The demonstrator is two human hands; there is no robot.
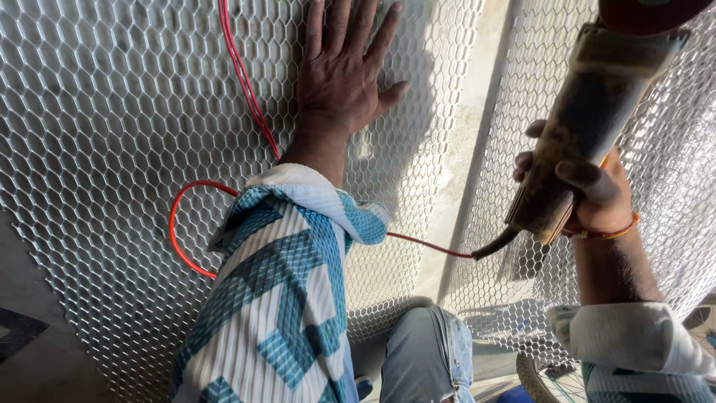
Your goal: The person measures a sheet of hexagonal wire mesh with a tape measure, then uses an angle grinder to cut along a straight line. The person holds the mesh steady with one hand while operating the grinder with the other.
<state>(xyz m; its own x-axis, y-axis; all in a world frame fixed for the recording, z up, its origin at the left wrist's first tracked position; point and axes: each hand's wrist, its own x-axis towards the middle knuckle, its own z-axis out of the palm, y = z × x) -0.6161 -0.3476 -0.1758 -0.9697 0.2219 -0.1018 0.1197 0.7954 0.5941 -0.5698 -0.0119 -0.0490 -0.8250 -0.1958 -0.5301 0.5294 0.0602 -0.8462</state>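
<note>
Knee (429,351) in grey denim sits nearest the camera, low in the head view, with the striped blue-and-white sleeve (280,298) just left of it.

Right hand (589,195): grip clamped around the body of a worn angle grinder (585,127), fingers wrapped tight, an orange band at the wrist. Grinder held raised, its head at the top edge of view; disc mostly out of frame, so whether it spins cannot be told.

Red power cord (224,89) leaves the grinder's tail, passes behind the left forearm, loops once and runs up across the mesh beside the left wrist.

Left hand (344,71): fingers apart, palm pressed flat on the expanded metal mesh sheet (112,149), holding nothing. A second mesh sheet (671,134) lies to the right, with a bare strip of concrete floor (470,149) between the two.

Judgement on doing this well: keep the flat palm well apart from the disc's line, pin the sheet firmly so it does not chatter, and drag the cord loop clear of the cut. A steady wrist matters; thin strands could snag.
</note>
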